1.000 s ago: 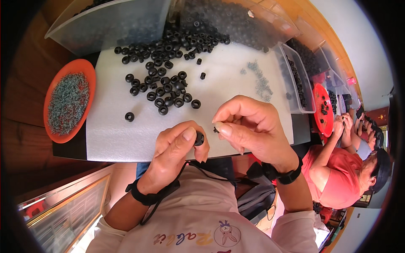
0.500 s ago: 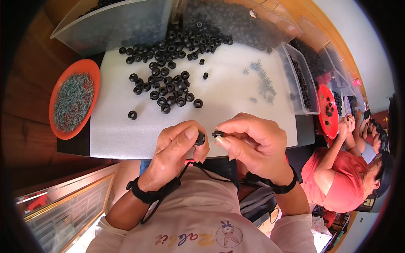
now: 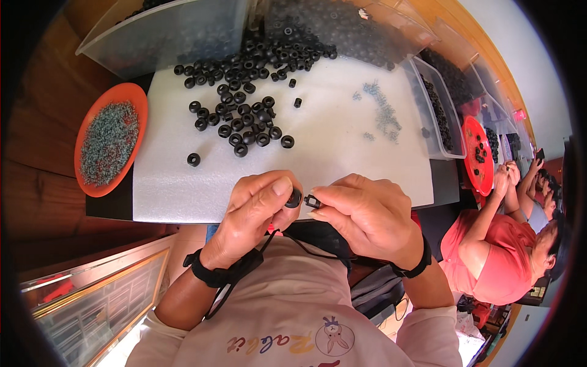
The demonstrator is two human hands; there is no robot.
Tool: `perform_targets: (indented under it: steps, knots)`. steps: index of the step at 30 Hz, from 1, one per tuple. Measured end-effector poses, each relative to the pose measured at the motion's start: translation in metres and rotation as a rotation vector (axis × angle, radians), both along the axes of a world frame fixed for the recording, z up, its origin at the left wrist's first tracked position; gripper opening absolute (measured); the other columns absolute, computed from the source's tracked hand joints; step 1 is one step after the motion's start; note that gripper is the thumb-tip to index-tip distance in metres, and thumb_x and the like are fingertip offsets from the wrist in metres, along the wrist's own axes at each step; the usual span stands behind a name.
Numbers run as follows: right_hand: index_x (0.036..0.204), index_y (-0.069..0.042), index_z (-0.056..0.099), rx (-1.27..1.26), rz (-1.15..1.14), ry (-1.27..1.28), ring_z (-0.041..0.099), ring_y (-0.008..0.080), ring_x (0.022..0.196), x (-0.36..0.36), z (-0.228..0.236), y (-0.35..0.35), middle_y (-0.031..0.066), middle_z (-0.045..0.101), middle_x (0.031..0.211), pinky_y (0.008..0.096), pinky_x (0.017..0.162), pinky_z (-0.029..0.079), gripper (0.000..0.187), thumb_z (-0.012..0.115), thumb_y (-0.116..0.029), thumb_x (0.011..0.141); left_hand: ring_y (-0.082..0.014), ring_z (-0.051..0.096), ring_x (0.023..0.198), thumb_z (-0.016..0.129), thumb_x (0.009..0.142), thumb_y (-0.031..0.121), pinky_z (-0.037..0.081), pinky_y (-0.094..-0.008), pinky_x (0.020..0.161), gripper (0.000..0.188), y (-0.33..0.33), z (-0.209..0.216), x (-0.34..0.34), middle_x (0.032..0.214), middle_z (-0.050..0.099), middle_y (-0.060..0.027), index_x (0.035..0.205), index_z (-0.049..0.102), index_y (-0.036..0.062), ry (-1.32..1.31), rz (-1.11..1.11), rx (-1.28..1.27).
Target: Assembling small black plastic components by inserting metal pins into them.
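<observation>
In front of my body, just past the near edge of the white foam sheet [image 3: 183,189], my hands face each other. My left hand [image 3: 254,208] is closed around a black rounded plastic piece [image 3: 295,198], pinched between thumb and fingers. Between thumb and forefinger, my right hand [image 3: 376,214] grips a small black plastic insert with an open frame [image 3: 313,201]. Its free end points at the rounded piece, with a narrow gap between them. Farther up the sheet lie loose black ring-shaped pieces [image 3: 247,119], several with their holes showing.
An orange plate [image 3: 142,116] of tiny grey-green bits stands at left; similar bits [image 3: 385,113] lie on the sheet's right side. Clear bins [image 3: 165,46] of black parts line the back and right. A co-worker in a red shirt [image 3: 483,257] sits at right, beside another orange plate [image 3: 469,160].
My right hand has turned so the insert points more toward the rounded piece, and the gap between them has narrowed. The loose pieces on the sheet look unchanged.
</observation>
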State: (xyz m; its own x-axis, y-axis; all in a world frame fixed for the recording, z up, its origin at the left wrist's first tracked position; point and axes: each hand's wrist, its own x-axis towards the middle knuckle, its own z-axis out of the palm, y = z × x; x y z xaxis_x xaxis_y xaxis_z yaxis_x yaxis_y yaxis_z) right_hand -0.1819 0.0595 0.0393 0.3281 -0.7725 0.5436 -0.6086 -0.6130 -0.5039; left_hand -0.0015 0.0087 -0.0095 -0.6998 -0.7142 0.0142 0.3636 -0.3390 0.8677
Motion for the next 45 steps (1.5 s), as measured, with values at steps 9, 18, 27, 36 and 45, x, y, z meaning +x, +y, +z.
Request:
perform_targets:
  steps: [9,18,27,36,45]
  knots:
    - [0.100,0.000,0.058,-0.040,0.043,0.040,0.055,0.0177,0.051,0.001,0.001,0.001,0.0046,0.054,0.068,0.0287,0.041,0.042,0.034,0.075,-0.007,0.071,-0.0062,0.033,0.052,0.043,0.096,0.037,0.028,-0.0233,0.048,0.043,0.000,0.000,0.001,0.057,0.040,0.0015,0.076,0.054,0.0011,-0.061,-0.042,-0.049]
    - [0.087,-0.003,0.056,0.031,0.055,0.040,0.051,0.0193,0.048,0.004,0.005,0.003,0.0043,0.047,0.064,0.0305,0.039,0.039,0.023,0.074,-0.007,0.073,-0.0082,0.032,0.052,0.043,0.096,0.038,0.027,-0.0253,0.048,0.044,-0.003,0.004,0.002,0.054,0.035,0.0012,0.069,0.049,0.0032,-0.150,-0.069,-0.130]
    - [0.083,-0.004,0.055,0.070,0.051,0.151,0.050,0.0192,0.046,0.001,0.014,0.007,0.0043,0.045,0.064,0.0307,0.038,0.039,0.018,0.070,-0.008,0.076,-0.0087,0.033,0.052,0.045,0.095,0.033,0.027,-0.0262,0.048,0.041,-0.004,0.002,0.002,0.055,0.037,0.0007,0.066,0.044,0.0043,-0.150,-0.072,-0.132]
    - [0.097,-0.002,0.057,0.262,0.076,0.027,0.056,0.0252,0.057,-0.001,0.017,-0.006,0.0082,0.055,0.074,0.0325,0.049,0.046,0.034,0.075,-0.017,0.073,-0.0096,0.034,0.054,0.046,0.094,0.036,0.028,-0.0270,0.048,0.042,-0.007,0.005,0.002,0.058,0.041,-0.0012,0.070,0.050,0.0022,-0.123,-0.153,-0.171]
    - [0.111,0.002,0.056,0.393,0.312,-0.008,0.058,0.0211,0.062,-0.008,0.016,-0.020,0.0085,0.056,0.072,0.0302,0.054,0.046,0.045,0.073,-0.023,0.077,-0.0093,0.033,0.054,0.045,0.096,0.041,0.027,-0.0273,0.048,0.048,-0.007,0.011,0.005,0.056,0.041,-0.0002,0.073,0.055,0.0003,-0.187,-0.248,-0.151]
